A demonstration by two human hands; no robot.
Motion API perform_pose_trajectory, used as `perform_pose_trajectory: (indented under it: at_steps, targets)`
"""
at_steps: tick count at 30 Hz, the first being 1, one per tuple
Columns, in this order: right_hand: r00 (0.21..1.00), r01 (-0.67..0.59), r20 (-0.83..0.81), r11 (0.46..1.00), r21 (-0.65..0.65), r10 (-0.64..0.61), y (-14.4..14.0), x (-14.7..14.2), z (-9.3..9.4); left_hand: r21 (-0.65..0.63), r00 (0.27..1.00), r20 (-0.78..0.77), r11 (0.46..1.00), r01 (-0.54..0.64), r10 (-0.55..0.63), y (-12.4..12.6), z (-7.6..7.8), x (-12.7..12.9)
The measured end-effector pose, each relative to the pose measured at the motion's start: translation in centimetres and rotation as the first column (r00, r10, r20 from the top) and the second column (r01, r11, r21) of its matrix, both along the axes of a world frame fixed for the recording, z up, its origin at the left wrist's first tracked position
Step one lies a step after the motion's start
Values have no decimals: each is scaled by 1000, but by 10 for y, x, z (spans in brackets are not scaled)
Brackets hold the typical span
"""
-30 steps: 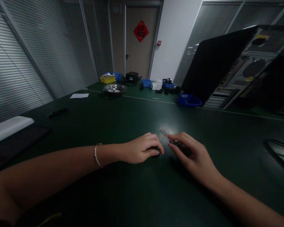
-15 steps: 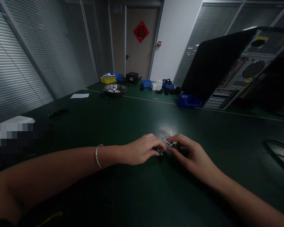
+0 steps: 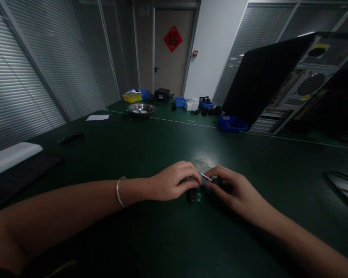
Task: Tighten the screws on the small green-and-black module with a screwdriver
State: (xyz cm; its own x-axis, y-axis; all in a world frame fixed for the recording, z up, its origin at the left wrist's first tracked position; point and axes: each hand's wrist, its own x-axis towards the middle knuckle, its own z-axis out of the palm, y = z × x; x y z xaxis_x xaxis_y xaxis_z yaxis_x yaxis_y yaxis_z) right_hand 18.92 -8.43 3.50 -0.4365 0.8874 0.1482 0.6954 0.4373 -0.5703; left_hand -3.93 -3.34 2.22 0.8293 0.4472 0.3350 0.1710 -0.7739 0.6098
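Note:
My left hand, with a thin bracelet on its wrist, rests on the dark green table and pinches a small dark part with a green edge between thumb and fingers. My right hand sits right beside it, fingers closed around a dark-handled tool whose thin metal tip points toward the left hand's fingertips. The tool's handle is mostly hidden inside the hand. The two hands almost touch.
A steel bowl, a yellow bin, blue bins and small black parts stand at the back. An open computer case leans at the right. A white sheet, a dark flat object and a white pad lie left.
The hands have drawn together. The small dark part, first covered by my left hand, now shows below its fingertips, turned more upright. The tool tip has moved slightly toward the left hand.

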Motion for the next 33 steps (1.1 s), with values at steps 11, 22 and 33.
perform_pose_trajectory:
  at_steps: [11, 22, 33]
  targets:
    - [979, -47, 196, 999, -3, 46, -9, -9, -4, 147, 986, -164, 989, 12, 12, 4, -4, 1]
    - [999, 42, -9, 985, 165, -41, -9, -6, 2, -388, 982, 147, 920, -55, 121, 5, -6, 1]
    - [992, 39, -129, 959, 280, -3, -14, -16, 0, -560, 975, 216, 825, 74, 59, 0, -11, 5]
